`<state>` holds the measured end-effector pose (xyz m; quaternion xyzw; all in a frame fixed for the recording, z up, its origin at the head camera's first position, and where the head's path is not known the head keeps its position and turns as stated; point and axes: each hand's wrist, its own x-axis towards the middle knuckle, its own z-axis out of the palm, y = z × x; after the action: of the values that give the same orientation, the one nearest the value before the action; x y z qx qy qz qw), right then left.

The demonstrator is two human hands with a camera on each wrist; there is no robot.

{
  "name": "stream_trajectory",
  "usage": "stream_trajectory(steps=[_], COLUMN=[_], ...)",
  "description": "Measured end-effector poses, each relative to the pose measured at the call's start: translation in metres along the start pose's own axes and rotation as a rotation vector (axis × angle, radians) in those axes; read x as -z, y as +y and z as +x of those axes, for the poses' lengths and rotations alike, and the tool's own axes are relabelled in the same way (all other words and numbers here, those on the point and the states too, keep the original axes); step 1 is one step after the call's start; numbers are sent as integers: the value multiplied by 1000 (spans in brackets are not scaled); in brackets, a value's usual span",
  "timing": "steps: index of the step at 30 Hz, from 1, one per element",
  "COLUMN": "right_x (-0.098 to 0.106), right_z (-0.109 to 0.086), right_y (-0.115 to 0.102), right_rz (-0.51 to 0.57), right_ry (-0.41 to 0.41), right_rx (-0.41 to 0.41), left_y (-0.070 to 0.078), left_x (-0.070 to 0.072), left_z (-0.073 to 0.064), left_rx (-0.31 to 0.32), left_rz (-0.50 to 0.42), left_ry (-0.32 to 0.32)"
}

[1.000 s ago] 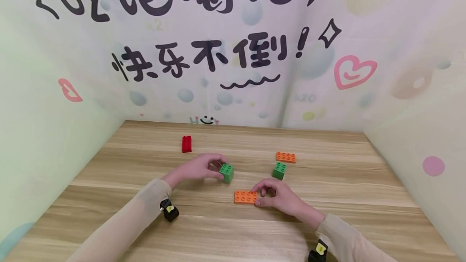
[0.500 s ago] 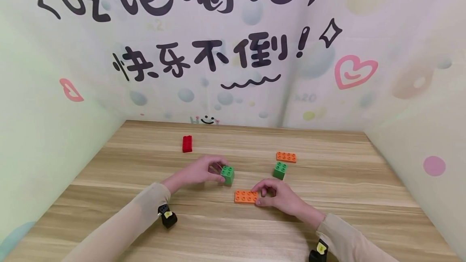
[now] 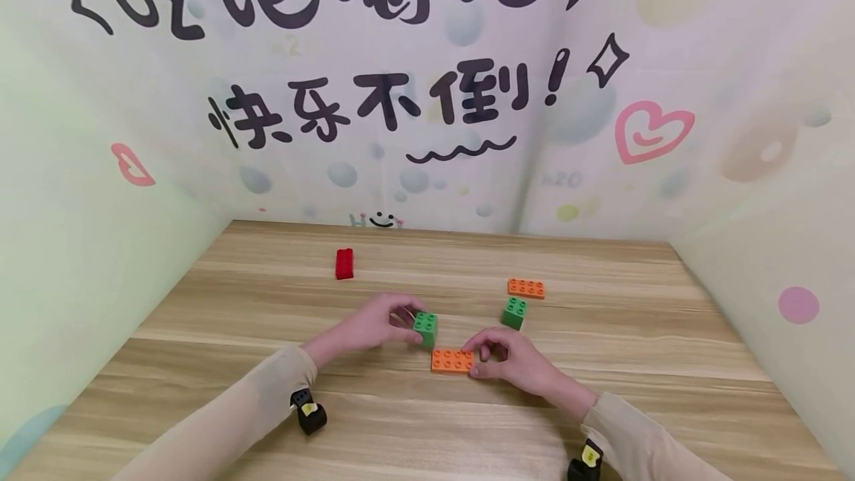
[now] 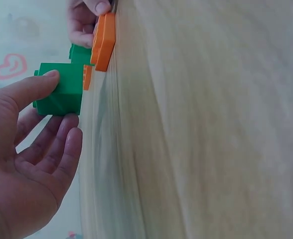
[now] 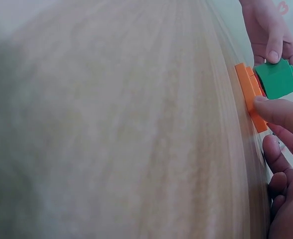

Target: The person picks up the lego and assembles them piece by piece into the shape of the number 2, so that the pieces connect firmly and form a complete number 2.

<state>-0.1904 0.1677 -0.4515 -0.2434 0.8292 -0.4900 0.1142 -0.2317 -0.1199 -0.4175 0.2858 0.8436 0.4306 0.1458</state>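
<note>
My left hand (image 3: 375,321) pinches a green building block (image 3: 425,328) between thumb and fingers, studs facing up. In the left wrist view this green block (image 4: 62,89) appears held off the table. Just right of it and nearer to me lies a flat orange building block (image 3: 452,361) with two rows of studs. My right hand (image 3: 514,362) grips the orange block's right end, thumb on the near side; the right wrist view shows the thumb against the orange block (image 5: 251,98). The green block is close to the orange one, with a gap between them in the left wrist view.
A second green block (image 3: 514,313) stands beyond my right hand, just in front of another flat orange block (image 3: 526,288). Farther back on the left lies a red block (image 3: 344,263). The wooden table (image 3: 601,280) ends at printed cloth walls (image 3: 454,191).
My left hand has moved a little right and toward me, bringing the green block nearer the orange one. My right hand stays in place on the orange block.
</note>
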Motion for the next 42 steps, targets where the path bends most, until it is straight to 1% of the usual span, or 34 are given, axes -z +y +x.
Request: stream_trajectory(steps=[5, 13, 19, 26, 33, 39, 42], right_x=[1, 0, -1, 0, 2, 2, 2], right_z=[0, 0, 1, 4, 7, 8, 8], right_y=[-1, -2, -3, -2, 1, 1, 1], right_rz=[-3, -16, -22, -10, -39, -46, -49], right_ry=[-2, 13, 25, 11, 9, 6, 7], right_rx=[-9, -16, -34, -49, -62, -71, -66], left_y=[5, 10, 12, 13, 14, 15, 16], left_x=[-4, -11, -13, -16, -19, -20, -20], left_z=[-1, -3, -3, -1, 0, 0, 0], left_rx=[6, -1, -7, -6, -17, -25, -15], left_rz=[-3, 38, 25, 15, -13, -8, -9], left_ry=[7, 26, 35, 46, 53, 65, 65])
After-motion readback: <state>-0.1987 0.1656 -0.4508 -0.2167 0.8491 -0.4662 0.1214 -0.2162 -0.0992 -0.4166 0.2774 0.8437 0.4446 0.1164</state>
